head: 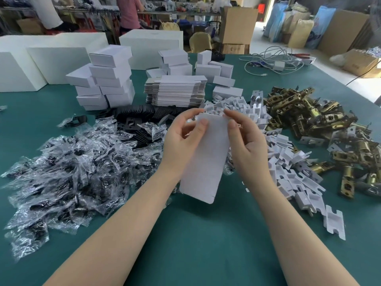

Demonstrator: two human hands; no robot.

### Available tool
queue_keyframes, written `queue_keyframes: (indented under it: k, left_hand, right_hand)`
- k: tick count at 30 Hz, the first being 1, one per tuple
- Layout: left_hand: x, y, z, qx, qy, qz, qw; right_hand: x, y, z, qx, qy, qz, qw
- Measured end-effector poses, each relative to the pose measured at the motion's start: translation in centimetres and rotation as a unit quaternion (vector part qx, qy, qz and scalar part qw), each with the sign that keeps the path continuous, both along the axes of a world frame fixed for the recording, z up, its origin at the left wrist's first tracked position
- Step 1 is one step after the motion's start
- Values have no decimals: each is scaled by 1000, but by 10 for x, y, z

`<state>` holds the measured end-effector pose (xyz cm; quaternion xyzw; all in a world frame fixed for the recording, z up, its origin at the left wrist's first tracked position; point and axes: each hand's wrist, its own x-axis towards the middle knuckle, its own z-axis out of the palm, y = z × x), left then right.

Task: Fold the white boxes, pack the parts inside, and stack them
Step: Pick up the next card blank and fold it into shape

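While closed white cardboard boxes (107, 79) already stand stacked behind, both hands — left hand (181, 139), right hand (245, 141) — pinch one flat white carton blank (208, 157) above the green table (206, 234), unfolded; many blanks remain.

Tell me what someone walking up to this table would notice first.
Probably the two hands, left and right, holding a flat white box blank upright at centre. Flanking them are a glittery heap of clear plastic packets on the left and a pile of brass latches on the right, with folded white boxes stacked behind.
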<state>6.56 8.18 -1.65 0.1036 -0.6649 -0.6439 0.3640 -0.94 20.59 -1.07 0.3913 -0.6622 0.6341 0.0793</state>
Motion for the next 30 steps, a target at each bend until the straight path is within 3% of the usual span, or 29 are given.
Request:
queue_keyframes:
  k: [3, 6, 10, 13, 15, 18, 23, 30]
  left_hand:
    - [-3, -6, -4, 56, -29, -17, 998]
    - [-5, -14, -4, 108, -70, 2, 992]
    - [-5, -20, -6, 130, -131, 12, 983]
    - [-6, -17, -3, 232, -152, -47, 960]
    - [-7, -18, -3, 266, -146, -71, 950]
    - [-8, -20, -6, 222, -148, -87, 960]
    - [-11, -20, -18, 113, -130, -56, 984]
    - [-5, -15, -24, -13, -73, -104, 992]
  right_hand:
    - [-5, -1, -9, 28, 26, -13, 999]
    - [-11, 0, -17, 45, -14, 9, 999]
    - [-16, 1, -28, 220, 146, -15, 964]
    - [-16, -3, -37, 257, 127, 4, 958]
    - [-16, -5, -38, 212, 92, 21, 973]
    - [-18, -4, -35, 96, -20, 56, 994]
    - [-18, -9, -39, 26, -236, 79, 968]
    - [-19, -4, -39, 14, -268, 117, 956]
